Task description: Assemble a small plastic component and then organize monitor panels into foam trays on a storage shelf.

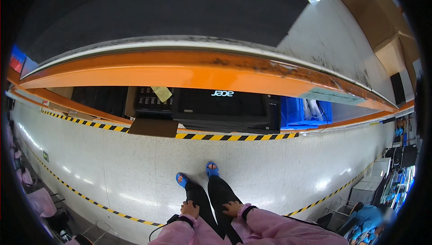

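My left hand (pixel 190 209) rests on my left thigh, fingers a little apart and nothing held. On the other thigh lies my right hand (pixel 232 208), its fingers loosely spread over the black trousers (pixel 200 197). Both wrists come out of pink sleeves (pixel 263 220), each with a dark band; a cable runs from the left one. Neither hand touches anything but my legs. Blue sandals (pixel 212 169) are on my feet, which stand on the pale floor. Ahead of my feet is an orange shelf rack.
The orange shelf beam (pixel 180 69) crosses in front, under a dark mat (pixel 180 11). Below it stand stacked black devices (pixel 216 107), an open cardboard box (pixel 153 127) and a blue bin (pixel 292 112) with white cables. Yellow-black tape (pixel 238 137) lines the floor. Cluttered workstations flank both sides.
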Demonstrator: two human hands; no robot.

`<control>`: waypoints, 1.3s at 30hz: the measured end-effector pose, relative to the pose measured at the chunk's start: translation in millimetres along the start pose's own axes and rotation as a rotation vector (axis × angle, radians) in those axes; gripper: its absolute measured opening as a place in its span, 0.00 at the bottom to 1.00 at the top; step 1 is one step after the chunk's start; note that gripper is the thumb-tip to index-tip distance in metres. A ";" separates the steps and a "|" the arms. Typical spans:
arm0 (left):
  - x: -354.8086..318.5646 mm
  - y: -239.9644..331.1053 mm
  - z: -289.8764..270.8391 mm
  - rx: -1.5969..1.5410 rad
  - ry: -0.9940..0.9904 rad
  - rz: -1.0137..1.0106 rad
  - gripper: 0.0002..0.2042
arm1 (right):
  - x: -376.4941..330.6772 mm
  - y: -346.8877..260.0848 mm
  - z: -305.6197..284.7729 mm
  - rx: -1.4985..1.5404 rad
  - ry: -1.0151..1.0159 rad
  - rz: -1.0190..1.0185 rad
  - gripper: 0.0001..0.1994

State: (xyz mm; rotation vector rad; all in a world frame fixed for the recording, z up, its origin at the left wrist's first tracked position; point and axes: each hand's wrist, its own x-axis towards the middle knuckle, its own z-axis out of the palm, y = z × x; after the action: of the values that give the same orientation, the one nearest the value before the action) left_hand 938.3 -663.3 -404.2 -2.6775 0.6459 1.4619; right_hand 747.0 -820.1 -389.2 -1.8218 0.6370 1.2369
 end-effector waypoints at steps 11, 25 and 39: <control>10.0 -1.2 -5.1 0.087 0.001 0.061 0.22 | -5.9 -4.3 10.1 0.209 -0.013 0.053 0.33; 37.8 39.1 -16.5 0.385 -0.161 0.395 0.23 | -10.5 -19.9 69.1 0.613 0.271 0.046 0.28; 56.2 17.7 -46.7 0.679 -0.382 0.447 0.24 | -425.2 -98.4 -11.6 -0.014 2.560 -0.258 0.17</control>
State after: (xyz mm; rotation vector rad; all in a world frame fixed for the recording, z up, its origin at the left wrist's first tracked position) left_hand 995.9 -708.9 -420.5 -1.7562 1.4418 1.4183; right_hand 663.7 -793.9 38.6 -2.3201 1.3018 -1.9646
